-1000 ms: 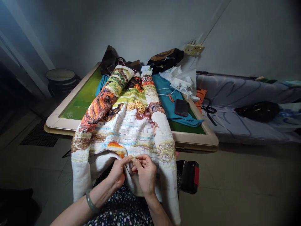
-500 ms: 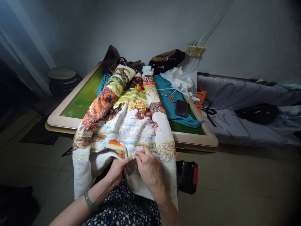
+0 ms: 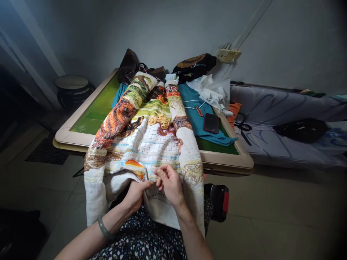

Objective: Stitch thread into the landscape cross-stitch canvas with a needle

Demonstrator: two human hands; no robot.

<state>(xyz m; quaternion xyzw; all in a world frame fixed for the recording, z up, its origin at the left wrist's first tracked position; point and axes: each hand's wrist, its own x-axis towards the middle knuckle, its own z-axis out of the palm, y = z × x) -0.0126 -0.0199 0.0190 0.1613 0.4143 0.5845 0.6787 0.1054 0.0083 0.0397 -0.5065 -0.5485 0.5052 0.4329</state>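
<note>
A large cross-stitch canvas (image 3: 151, 144), with rolled, stitched sides and a gridded middle, drapes from the table over the lap. At its near part my left hand (image 3: 135, 195) grips a fold of the cloth, thumb on top. My right hand (image 3: 170, 184) is just right of it, above the canvas, thumb and forefinger pinched together. Whatever lies in that pinch is too small to make out. Skeins of yellow thread (image 3: 159, 121) rest on the canvas farther up, above an orange stitched patch (image 3: 134, 165).
The green-topped table (image 3: 78, 135) has a pale raised rim. On its right lie a teal cloth (image 3: 196, 127), a phone (image 3: 211, 123), small orange-handled scissors (image 3: 199, 111) and white plastic bags (image 3: 214, 92). Dark bags stand at the back. A covered sofa (image 3: 271, 141) is at the right.
My right hand has lifted slightly and turned, its fingers now a little apart from the cloth. My left hand keeps its grip. The view has shifted slightly.
</note>
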